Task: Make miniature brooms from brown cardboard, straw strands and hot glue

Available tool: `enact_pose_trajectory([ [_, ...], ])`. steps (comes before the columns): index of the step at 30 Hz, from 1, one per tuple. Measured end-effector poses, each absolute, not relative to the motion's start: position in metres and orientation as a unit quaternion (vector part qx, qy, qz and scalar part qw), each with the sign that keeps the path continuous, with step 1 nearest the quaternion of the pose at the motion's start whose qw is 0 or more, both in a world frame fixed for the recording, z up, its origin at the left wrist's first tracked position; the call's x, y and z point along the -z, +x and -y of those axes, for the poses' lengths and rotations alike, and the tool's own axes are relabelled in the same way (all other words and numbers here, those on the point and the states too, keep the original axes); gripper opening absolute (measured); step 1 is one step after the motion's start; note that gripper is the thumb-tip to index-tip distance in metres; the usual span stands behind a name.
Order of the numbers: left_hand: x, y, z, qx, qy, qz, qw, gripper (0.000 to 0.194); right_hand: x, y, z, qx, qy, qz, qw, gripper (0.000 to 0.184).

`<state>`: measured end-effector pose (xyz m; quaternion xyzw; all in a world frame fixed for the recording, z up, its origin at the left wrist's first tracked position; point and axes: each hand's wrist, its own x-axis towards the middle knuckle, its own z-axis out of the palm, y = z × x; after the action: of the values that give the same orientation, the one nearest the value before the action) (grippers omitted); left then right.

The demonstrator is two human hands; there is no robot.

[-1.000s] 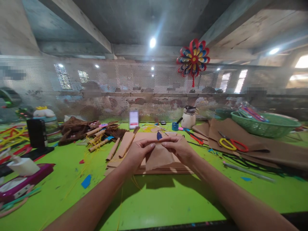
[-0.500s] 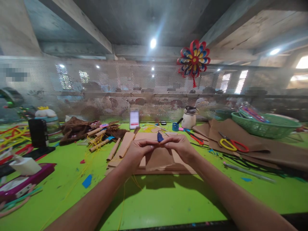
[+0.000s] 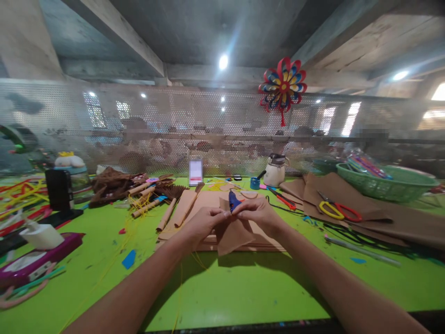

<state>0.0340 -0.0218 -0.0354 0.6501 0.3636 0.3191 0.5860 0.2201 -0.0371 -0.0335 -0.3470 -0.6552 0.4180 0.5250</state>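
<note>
A piece of brown paper (image 3: pixel 233 236) hangs folded between my hands over a stack of tan card sheets (image 3: pixel 267 239). My left hand (image 3: pixel 203 225) pinches its upper left edge between thumb and fingers. Close beside it, my right hand (image 3: pixel 259 214) pinches the paper's upper edge. The fingertips of the two hands nearly touch. Just behind them lies a blue object (image 3: pixel 234 200) that looks like a glue gun, partly covered by the fingers. Rolled tan tubes (image 3: pixel 186 211) rest at the stack's left side.
Scissors (image 3: pixel 339 211) lie on brown sheets (image 3: pixel 368 199) at the right, before a green basket (image 3: pixel 385 183). A white jug (image 3: pixel 275 171) and a blue paint jar (image 3: pixel 255 183) stand behind. At left are a phone stand (image 3: pixel 60 192), a purple box (image 3: pixel 69 246) and yellow string.
My hands have lowered slightly, and the brown paper has turned so that it hangs at a slant. More of the blue object shows behind my fingers. The view has shifted slightly.
</note>
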Motion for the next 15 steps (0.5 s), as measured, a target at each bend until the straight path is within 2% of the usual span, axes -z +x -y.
enact_pose_trajectory([
  [7,0.033,0.037,0.023,-0.298,0.697,-0.372,0.535,0.038,0.034,0.224,0.035,-0.441,-0.351,0.654,0.505,0.010],
  [15,0.033,0.036,0.022,-0.290,0.758,-0.383,0.441,0.041,0.041,0.233,0.026,-0.477,-0.358,0.638,0.487,0.018],
])
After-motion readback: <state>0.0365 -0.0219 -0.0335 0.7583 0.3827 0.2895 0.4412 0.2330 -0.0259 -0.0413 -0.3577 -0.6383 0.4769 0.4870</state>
